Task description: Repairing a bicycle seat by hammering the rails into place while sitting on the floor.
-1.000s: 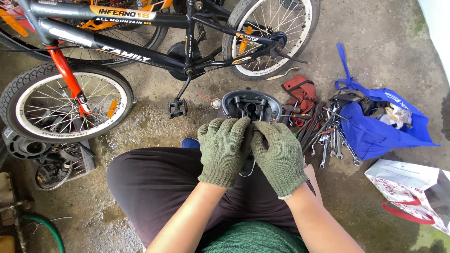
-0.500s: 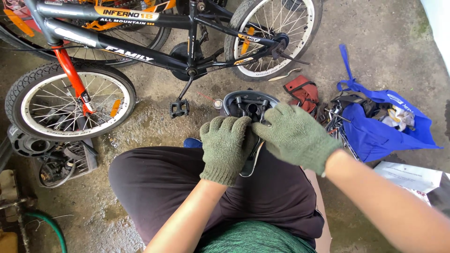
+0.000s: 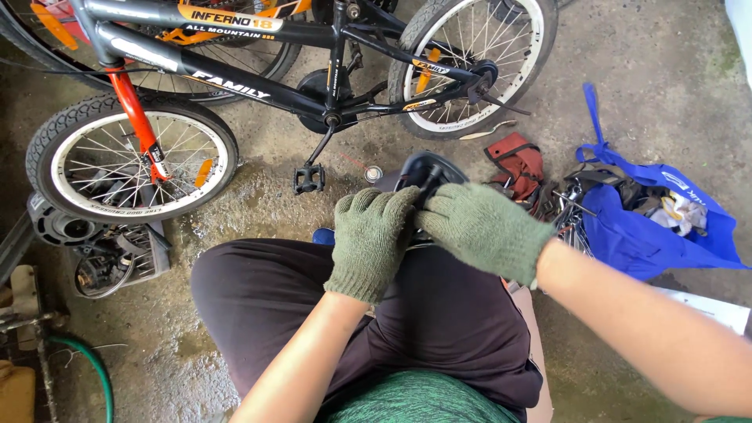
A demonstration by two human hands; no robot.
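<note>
Together, gloved hands [image 3: 427, 235] on black part [image 3: 427, 168].

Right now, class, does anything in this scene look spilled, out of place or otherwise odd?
Yes. Hand tools lie in a loose heap on the concrete, spilling from the open blue bag on the right. A wet patch darkens the floor by the bicycle's pedal. Both gloved hands, left hand and right hand, hold a black round part over the lap.
</note>
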